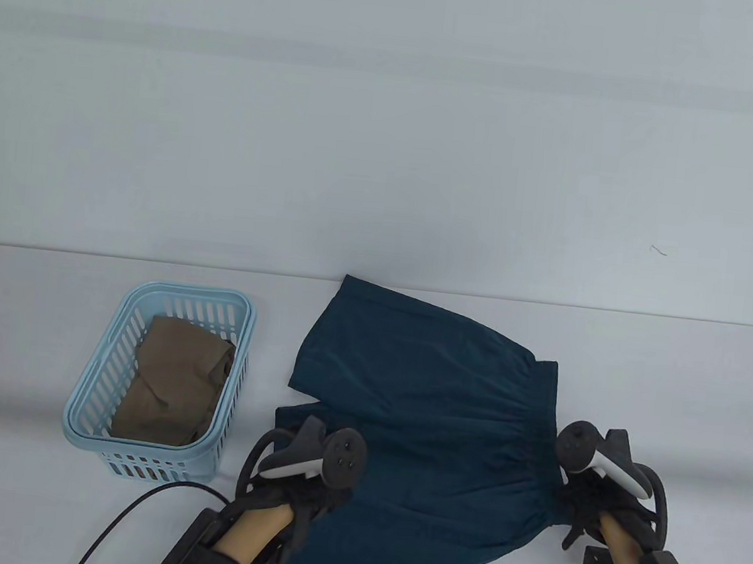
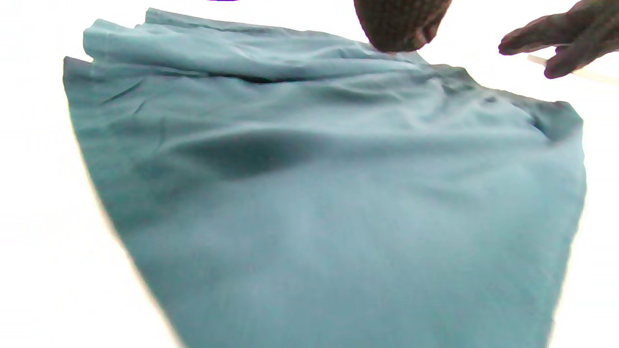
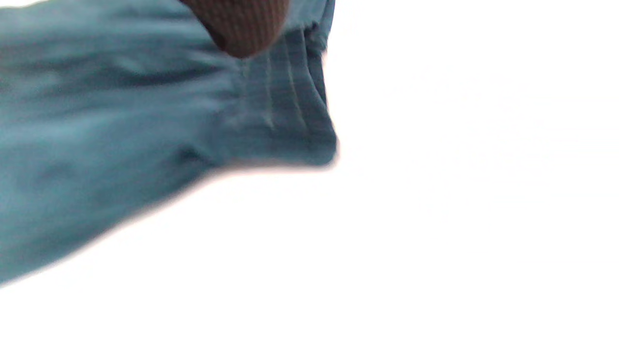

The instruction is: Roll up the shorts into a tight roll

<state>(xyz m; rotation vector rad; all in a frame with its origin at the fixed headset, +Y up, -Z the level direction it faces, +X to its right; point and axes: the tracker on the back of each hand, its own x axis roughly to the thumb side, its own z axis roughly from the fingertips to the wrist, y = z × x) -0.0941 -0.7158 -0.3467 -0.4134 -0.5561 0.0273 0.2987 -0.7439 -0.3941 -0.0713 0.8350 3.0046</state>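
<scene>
Dark teal shorts [image 1: 416, 425] spread flat on white table [image 1: 32, 475], waistband to the right, legs to the left. Left hand [image 1: 302, 498] on near leg hem, finger state impossible to tell. Right hand [image 1: 584, 508] at waistband's near corner, fingertip [image 3: 242, 29] touching gathered elastic, grip unclear. Blue basket [image 1: 99, 395] with brown cloth [image 1: 174, 382] left of shorts.

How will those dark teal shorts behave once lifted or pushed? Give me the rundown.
The shorts look thin and creased where they lie on the table, so they would probably droop limply if lifted. The gathered waistband seems thicker, likely the firmest grip. Pushed, the fabric would probably bunch rather than slide whole.
</scene>
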